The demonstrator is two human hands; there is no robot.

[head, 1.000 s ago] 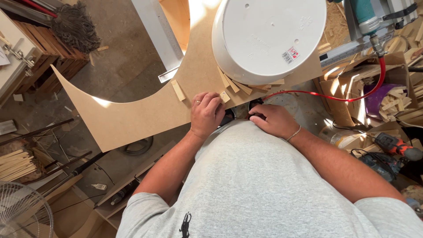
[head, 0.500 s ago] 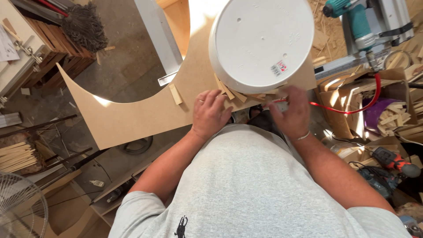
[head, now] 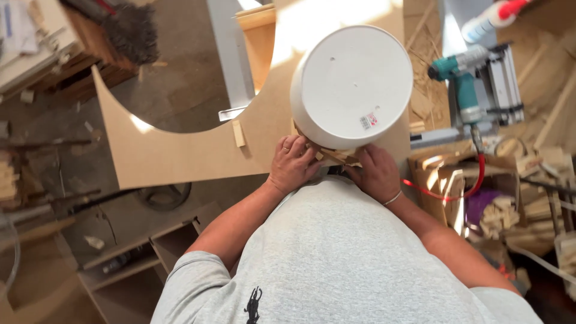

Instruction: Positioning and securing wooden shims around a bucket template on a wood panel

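We press our left hand and right hand, fingers curled, on small pale wooden blocks between them, beneath the upturned round white plastic bucket just above, on the curved brown fibreboard panel.

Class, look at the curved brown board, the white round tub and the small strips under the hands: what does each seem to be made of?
Curved board: likely fibreboard, matt tan, even face without grain.
White tub: probably plastic, smooth, slightly glossy, moulded round base.
Small strips, which the left hand and right hand touch: pale bare wood, unfinished, it seems.
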